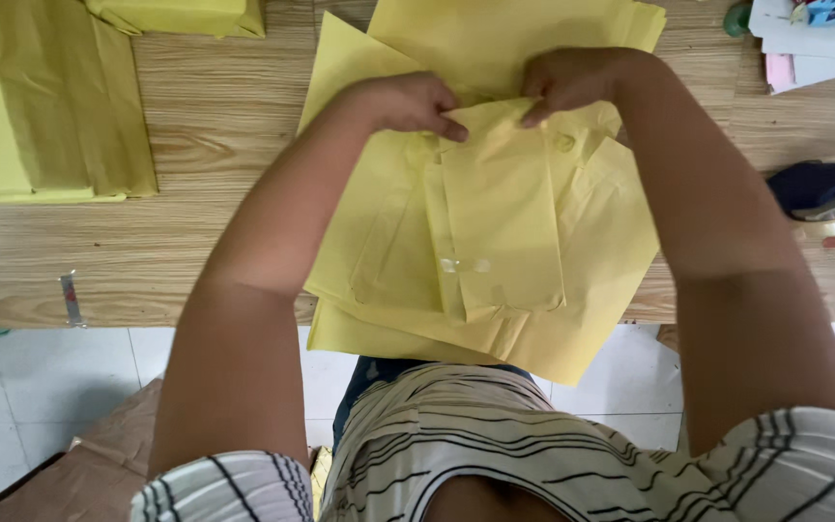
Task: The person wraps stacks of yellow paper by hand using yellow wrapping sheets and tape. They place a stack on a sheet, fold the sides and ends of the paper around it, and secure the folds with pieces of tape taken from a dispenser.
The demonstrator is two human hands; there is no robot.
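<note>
Two hands are seen at the far edge of a small yellow garment (500, 217), which is laid on yellow tissue paper (601, 261) on the wooden table (215, 126). The left hand (408, 101) is closed in a pinch on the top edge of the garment near its left corner, and the right hand (572, 82) is pinched on the same edge close to a yellow button (563, 143). The garment is already folded into a narrow upright shape, with its sides turned in, and two clear buttons (464, 264) are visible near its lower middle. It is judged that the folding step is in hand, at the collar end. For the next move, an even pull from both pinches would be needed, so that the fold stays straight and the thin paper under it is not wrinkled or dragged. More yellow paper (41, 106) is stacked at the far left, well apart, and a tape dispenser (828, 198) stands at the right edge of the table.
</note>
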